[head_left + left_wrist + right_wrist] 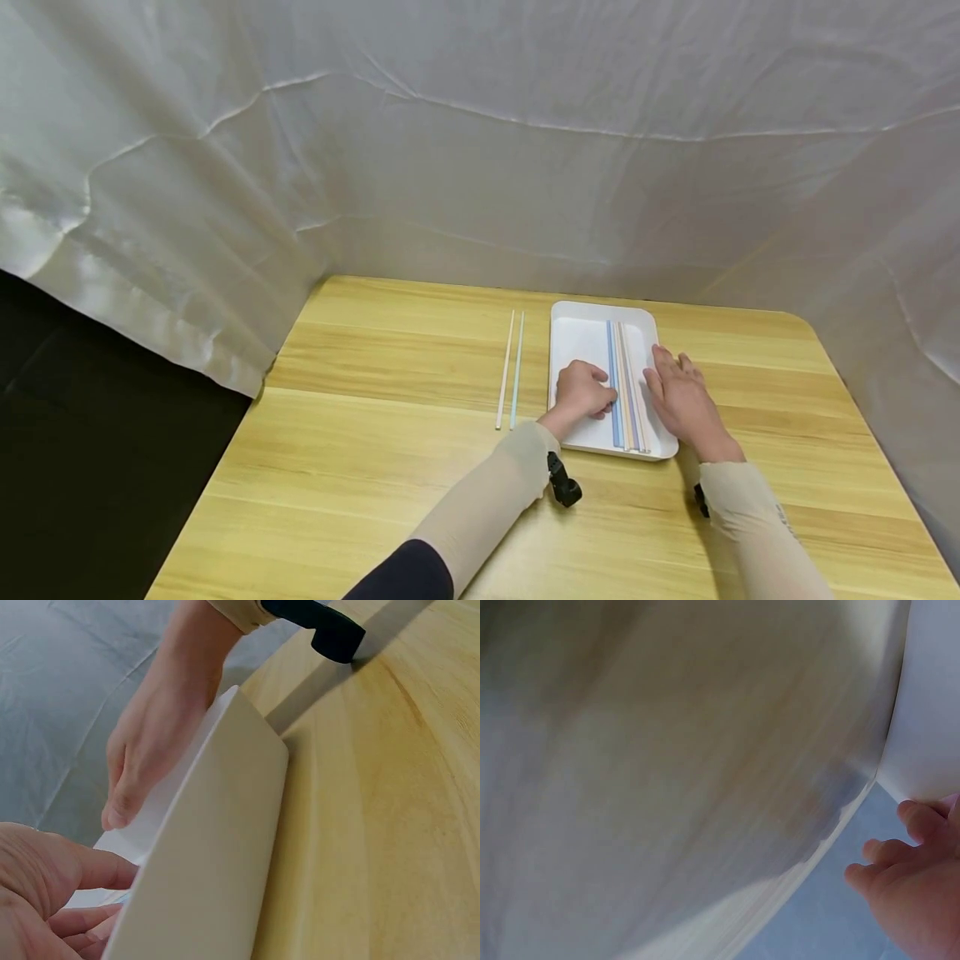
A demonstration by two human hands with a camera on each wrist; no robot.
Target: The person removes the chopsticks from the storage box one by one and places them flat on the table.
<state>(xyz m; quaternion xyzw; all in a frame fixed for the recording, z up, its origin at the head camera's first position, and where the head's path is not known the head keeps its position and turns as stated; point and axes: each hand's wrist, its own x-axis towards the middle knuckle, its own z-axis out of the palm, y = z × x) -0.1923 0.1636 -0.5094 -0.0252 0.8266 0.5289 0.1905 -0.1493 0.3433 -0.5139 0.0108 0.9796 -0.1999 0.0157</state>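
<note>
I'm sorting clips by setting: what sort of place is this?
Probably a curtained-off recording booth: pale fabric hangs behind a wood-grained table, and a black wrist device is in view.

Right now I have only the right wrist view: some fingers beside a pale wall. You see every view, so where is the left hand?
Observer: In the head view, the left hand reaches into the white tray, its fingertips at a blue stick; whether they pinch it I can't tell.
Reviewer: My view shows no sticks at all. Do any lie outside the tray?
Observer: Yes, two: a whitish stick and a light-blue stick lie side by side on the table, left of the tray.
</note>
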